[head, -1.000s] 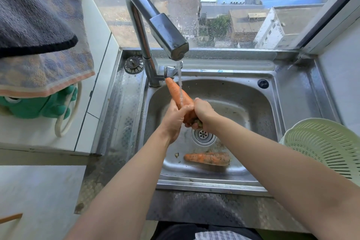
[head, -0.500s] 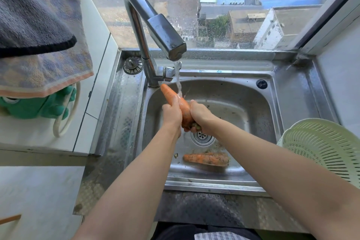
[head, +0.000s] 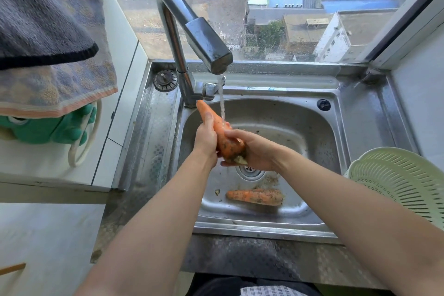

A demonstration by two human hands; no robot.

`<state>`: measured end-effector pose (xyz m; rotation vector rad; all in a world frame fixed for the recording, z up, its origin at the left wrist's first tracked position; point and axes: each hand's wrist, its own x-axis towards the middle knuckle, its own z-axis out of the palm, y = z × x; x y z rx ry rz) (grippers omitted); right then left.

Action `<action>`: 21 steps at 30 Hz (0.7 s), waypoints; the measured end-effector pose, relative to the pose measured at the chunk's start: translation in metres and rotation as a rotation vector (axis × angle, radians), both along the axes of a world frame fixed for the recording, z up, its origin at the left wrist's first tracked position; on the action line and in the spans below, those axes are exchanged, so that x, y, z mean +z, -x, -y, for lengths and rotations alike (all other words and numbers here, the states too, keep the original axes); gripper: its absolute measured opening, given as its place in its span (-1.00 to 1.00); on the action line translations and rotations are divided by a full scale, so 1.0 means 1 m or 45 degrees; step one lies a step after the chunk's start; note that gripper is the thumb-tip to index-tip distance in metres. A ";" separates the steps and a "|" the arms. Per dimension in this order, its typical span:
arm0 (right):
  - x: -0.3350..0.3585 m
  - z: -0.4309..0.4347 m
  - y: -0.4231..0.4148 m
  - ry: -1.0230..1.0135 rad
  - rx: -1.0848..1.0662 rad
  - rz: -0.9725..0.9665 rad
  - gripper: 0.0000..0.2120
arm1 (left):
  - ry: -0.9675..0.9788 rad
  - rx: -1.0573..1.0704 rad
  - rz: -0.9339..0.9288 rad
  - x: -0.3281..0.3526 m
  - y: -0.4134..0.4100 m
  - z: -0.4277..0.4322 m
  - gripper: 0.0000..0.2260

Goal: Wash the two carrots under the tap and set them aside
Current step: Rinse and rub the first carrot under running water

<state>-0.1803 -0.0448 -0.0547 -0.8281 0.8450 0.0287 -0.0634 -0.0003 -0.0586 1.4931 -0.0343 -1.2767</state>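
Observation:
I hold an orange carrot [head: 222, 133] slanted over the steel sink [head: 300, 122], its thin tip up near the tap base. My left hand [head: 206, 136] grips its middle from the left. My right hand [head: 252, 151] cups and grips its thick, dirty lower end. Water runs from the tap [head: 206, 48] and hits the carrot's upper side. A second carrot [head: 255, 196], speckled with dirt, lies flat on the sink floor just in front of the drain [head: 249, 170].
A pale green plastic colander [head: 398, 180] stands on the counter at the right. Towels [head: 48, 38] hang at upper left over a green object [head: 52, 127] on the white ledge. A sink plug [head: 165, 80] lies beside the tap base. A window is behind the sink.
The held carrot has shifted slightly left and turned in my hands; my left hand has slid further up it. The carrot on the sink floor has not moved.

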 end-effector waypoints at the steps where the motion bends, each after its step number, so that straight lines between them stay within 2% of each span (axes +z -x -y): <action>1: -0.003 0.000 -0.004 0.122 -0.015 -0.087 -0.51 | -0.013 -0.037 0.074 0.002 0.002 0.001 -0.58; 3: -0.004 -0.001 -0.013 0.289 -0.076 -0.233 -0.41 | -0.026 -0.038 0.164 0.002 0.007 0.002 -0.52; 4: -0.003 -0.001 -0.015 0.277 -0.096 -0.219 -0.40 | -0.024 -0.008 0.166 0.003 0.007 0.003 -0.50; 8: 0.003 0.003 -0.008 0.032 -0.055 0.077 -0.58 | -0.010 0.030 0.093 0.004 -0.006 0.007 -0.48; 10: 0.005 0.003 -0.011 0.060 -0.047 0.085 -0.62 | -0.034 -0.015 0.078 0.007 -0.007 0.007 -0.45; 13: 0.009 0.001 -0.019 0.182 -0.093 -0.036 -0.57 | -0.063 -0.079 0.115 0.006 -0.005 0.006 -0.47; 17: 0.006 0.009 -0.005 -0.010 -0.024 0.193 -0.54 | -0.041 -0.038 0.053 0.007 -0.013 0.009 -0.47; 21: 0.005 0.005 -0.018 0.154 -0.099 -0.010 -0.59 | -0.081 -0.122 0.145 0.004 -0.008 0.007 -0.49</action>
